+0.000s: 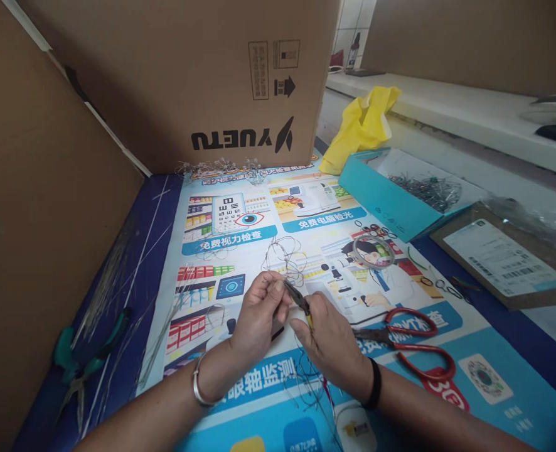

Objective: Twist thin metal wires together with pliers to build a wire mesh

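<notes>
In the middle of the table my left hand (258, 312) pinches a thin bent wire (283, 251), whose loops spread out beyond the fingertips. My right hand (329, 333) is wrapped round a pair of pliers (297, 296) with dark jaws and a bit of yellow handle showing. The jaw tips meet the wire right at my left thumb; whether they are closed on it is too small to tell. Below my right hand lies a tangle of loose wires (306, 376). Red-handled scissors (414, 342) rest just to the right of that hand.
Green-handled pliers (83, 361) and straight wires (111, 276) lie at left. A blue box (391, 194) of metal pieces, a yellow bag (360, 129), a tape roll (373, 251) and a labelled package (504, 257) stand right. Cardboard (188, 75) walls the back; wire pieces (231, 166) lie before it.
</notes>
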`<state>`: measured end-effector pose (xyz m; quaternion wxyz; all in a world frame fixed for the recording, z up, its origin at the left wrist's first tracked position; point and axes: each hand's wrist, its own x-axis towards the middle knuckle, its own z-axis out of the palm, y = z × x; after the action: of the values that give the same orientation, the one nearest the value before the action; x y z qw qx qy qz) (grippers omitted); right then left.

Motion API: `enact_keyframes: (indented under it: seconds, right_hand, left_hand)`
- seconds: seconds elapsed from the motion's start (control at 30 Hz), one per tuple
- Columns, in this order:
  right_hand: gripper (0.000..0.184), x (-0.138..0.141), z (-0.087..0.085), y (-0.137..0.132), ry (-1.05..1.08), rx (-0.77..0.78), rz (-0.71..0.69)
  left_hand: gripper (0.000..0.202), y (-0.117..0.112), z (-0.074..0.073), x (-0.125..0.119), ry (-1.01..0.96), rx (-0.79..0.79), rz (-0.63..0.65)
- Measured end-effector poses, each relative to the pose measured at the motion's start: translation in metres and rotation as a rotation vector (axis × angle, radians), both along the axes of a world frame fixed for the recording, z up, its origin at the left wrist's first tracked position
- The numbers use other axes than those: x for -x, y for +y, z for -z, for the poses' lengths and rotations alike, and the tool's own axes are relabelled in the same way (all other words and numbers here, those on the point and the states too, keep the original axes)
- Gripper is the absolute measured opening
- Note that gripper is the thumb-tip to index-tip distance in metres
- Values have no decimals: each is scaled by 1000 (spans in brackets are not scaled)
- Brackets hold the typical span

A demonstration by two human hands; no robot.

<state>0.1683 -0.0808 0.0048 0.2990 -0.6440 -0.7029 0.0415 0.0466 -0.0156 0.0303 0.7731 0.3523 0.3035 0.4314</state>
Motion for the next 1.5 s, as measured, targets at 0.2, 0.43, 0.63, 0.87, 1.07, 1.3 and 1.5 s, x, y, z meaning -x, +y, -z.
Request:
enact_keyframes:
  seconds: [0.2,0.43,0.63,0.87,1.07,1.3,1.5]
  right_hand:
    - [24,-10,-3,-6,12,43,-98]
    - [19,-30,-8,-2,71,-40,-95]
    - [23,-38,-8,4,-54,-76,-89]
    - [27,-44,-19,10,-306,-173,-97]
    - [25,-58,-27,16,-465,-229,-90]
    - [20,-67,-27,22,-611,-351,-150]
    - [24,-70,-23,30,-653,-376,-164]
  left_hand:
    - [22,19,-1,8,-42,-21,78]
    - [16,30,6,16,-174,-41,299]
    - [19,30,7,18,-158,10,432]
    - [18,28,11,20,-57,50,479]
    - [17,37,3,28,103,-6,460]
    - [23,41,-9,32,255,-47,473]
    - [26,41,-9,33,264,-63,481]
